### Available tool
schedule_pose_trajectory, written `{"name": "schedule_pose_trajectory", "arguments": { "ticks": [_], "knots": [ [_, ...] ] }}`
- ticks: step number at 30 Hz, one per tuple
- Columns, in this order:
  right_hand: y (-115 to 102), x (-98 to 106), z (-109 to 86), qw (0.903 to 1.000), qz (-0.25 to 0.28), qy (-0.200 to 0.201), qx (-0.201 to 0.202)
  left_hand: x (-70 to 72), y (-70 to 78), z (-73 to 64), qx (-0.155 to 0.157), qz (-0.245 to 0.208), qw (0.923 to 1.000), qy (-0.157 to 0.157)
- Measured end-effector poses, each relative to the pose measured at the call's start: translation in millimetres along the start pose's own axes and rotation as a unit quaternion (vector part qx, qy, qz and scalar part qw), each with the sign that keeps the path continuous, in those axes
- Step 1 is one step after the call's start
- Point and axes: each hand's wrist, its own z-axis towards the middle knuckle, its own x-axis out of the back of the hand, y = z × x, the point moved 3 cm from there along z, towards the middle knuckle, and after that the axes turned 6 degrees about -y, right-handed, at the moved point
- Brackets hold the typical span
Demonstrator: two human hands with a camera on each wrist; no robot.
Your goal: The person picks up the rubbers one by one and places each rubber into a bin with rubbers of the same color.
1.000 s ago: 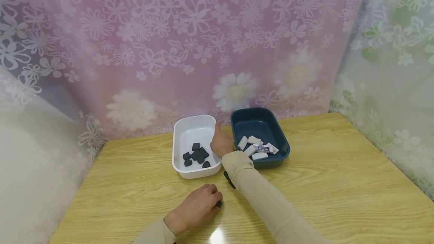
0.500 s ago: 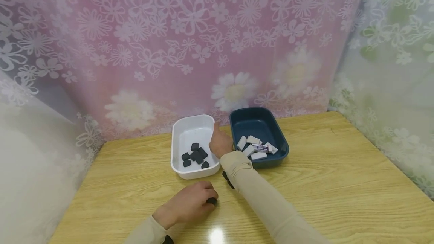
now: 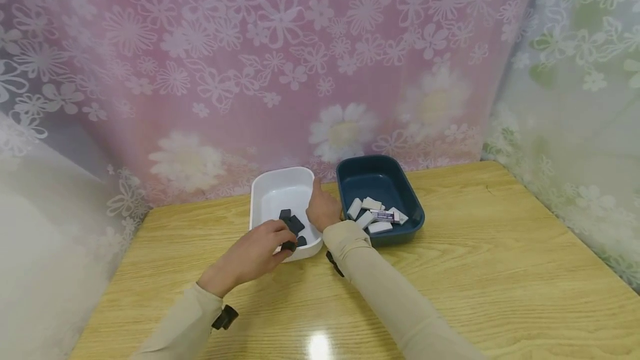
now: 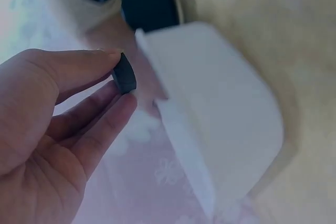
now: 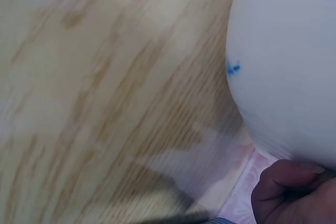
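Note:
In the left wrist view, my left hand pinches a small black block between thumb and fingertips. The head view puts this hand over the near end of the white plastic tray. Several dark blocks lie inside the tray, partly hidden by the left hand. At the tray's right side, my right hand grips the rim. The right wrist view has that hand's curled fingers against the white tray wall.
Close right of the white tray stands a dark blue tray with several white erasers, one in a printed sleeve. Both sit on a wood-grain table, near the pink floral curtain behind it.
My left hand has lifted from the table in front and moved forward and left to above the white tray, carrying the black block. The right hand stays on the tray's rim.

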Motion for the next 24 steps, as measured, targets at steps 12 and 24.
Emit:
{"name": "schedule_pose_trajectory", "arguments": {
  "ticks": [12,24],
  "knots": [
    [-2,3,-1.3,0.9998,-0.016,-0.01,-0.007,8.1,-49.7,27.8,0.057,-0.017,0.9982,0.002],
    [-4,1,0.1,0.9993,-0.029,-0.017,-0.016,-1.8,-87.3,47.0,0.093,-0.043,0.9948,-0.001]
  ]
}}
